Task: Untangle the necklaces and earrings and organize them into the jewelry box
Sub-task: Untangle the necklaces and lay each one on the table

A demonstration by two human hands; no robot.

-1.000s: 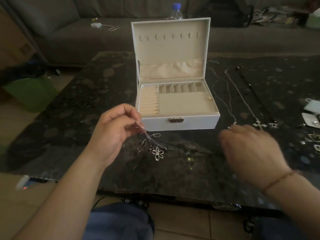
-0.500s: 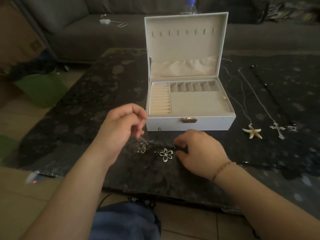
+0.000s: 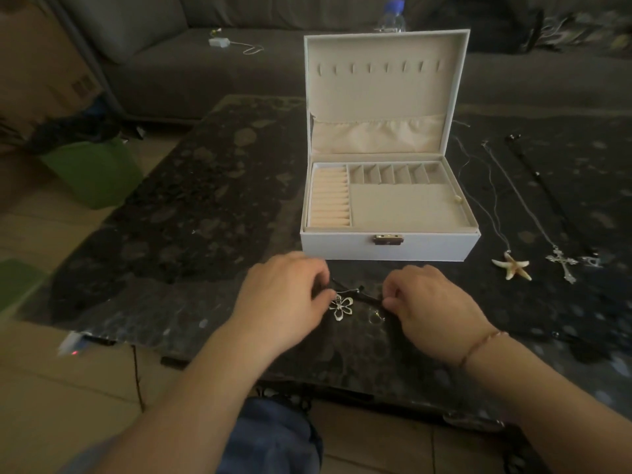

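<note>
Head view: we pinch a tangled dark cord (image 3: 369,297) between both hands.
Our left hand (image 3: 287,299) and right hand (image 3: 434,309) each grip an end; it runs left-right, flower pendant (image 3: 341,306) hanging between, jewelry box (image 3: 390,248) just beyond them.

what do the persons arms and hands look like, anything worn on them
Both forearms are bare, with no sleeves showing up to the frame edge. The right wrist carries a thin bracelet, a slim reddish-gold band. The left hand and right hand show no gloves; no rings or a watch can be made out in this dim view.
</note>
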